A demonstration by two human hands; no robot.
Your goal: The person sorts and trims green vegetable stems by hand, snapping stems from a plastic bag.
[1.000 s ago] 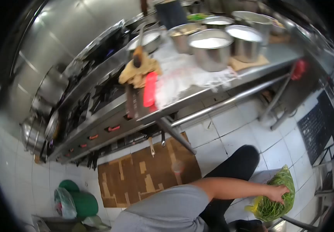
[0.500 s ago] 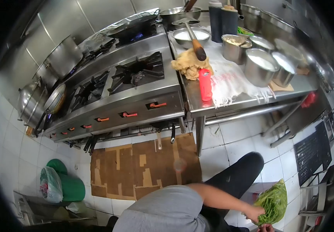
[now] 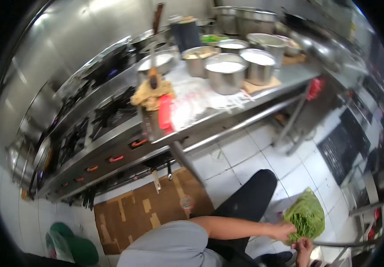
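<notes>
Low at the right hangs a thin greenish plastic bag (image 3: 315, 205) filled with long green leafy vegetable stems (image 3: 304, 225). My left hand (image 3: 282, 231) comes across from the left and has its fingers closed on the near side of the bag's mouth. Just below it, my right hand (image 3: 304, 245) pinches at the bag's lower edge, fingers bent together. The two hands are close to each other. Exactly which fold each one grips is partly hidden.
A steel table (image 3: 192, 130) ahead bears steel pots (image 3: 226, 75), a red-handled object (image 3: 165, 111) and a wooden-handled tool (image 3: 153, 79). The gas stove (image 3: 112, 133) stands left. Cardboard (image 3: 134, 211) covers some floor tiles; a green bin (image 3: 81, 249) sits lower left.
My view has swung to the right, so the stove and table shift left. More of my right hand now shows at the bag's edge. My left hand stays on the bag.
</notes>
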